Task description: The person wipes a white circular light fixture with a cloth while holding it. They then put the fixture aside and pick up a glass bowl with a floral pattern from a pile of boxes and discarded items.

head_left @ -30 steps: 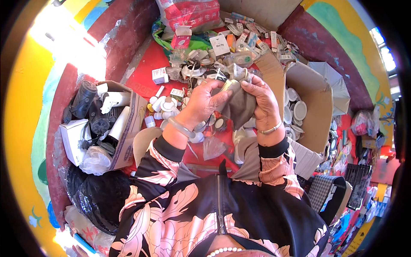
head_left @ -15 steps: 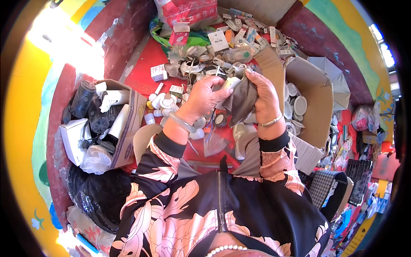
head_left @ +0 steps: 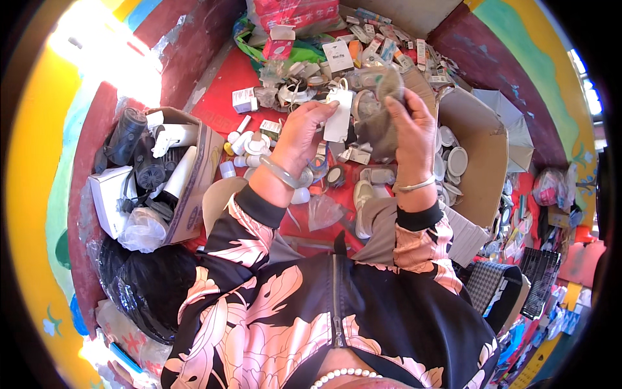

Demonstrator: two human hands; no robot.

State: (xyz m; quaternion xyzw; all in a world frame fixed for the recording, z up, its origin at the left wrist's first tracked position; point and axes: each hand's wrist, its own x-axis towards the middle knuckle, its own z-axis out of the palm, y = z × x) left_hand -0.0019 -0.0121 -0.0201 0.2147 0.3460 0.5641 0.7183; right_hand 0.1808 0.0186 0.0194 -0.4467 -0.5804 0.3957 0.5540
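Note:
My left hand (head_left: pixel 299 135) pinches a flat white rectangular plastic piece (head_left: pixel 338 122) between thumb and fingers. A loop of white cord shows at its top, but its exact kind is unclear. Across from it, my right hand (head_left: pixel 416 139) grips a grey-brown cloth (head_left: pixel 378 131), which hangs to the left of the fingers and is smeared by motion. The cloth and the white piece are apart. Below both hands lie small white caps, round pieces and a clear plastic scrap (head_left: pixel 326 212) on a red sheet (head_left: pixel 223 117).
An open carton (head_left: pixel 476 165) of round white lids stands at the right. Another carton (head_left: pixel 204 165) at the left holds black and white appliances. Small boxes and parts are heaped ahead, near a red-and-white sack (head_left: pixel 295 14). A black bag (head_left: pixel 146 288) lies at the lower left.
The cloth has come away from the white piece and swung up with my right hand. My left hand has tilted the white piece upright, showing its flat face.

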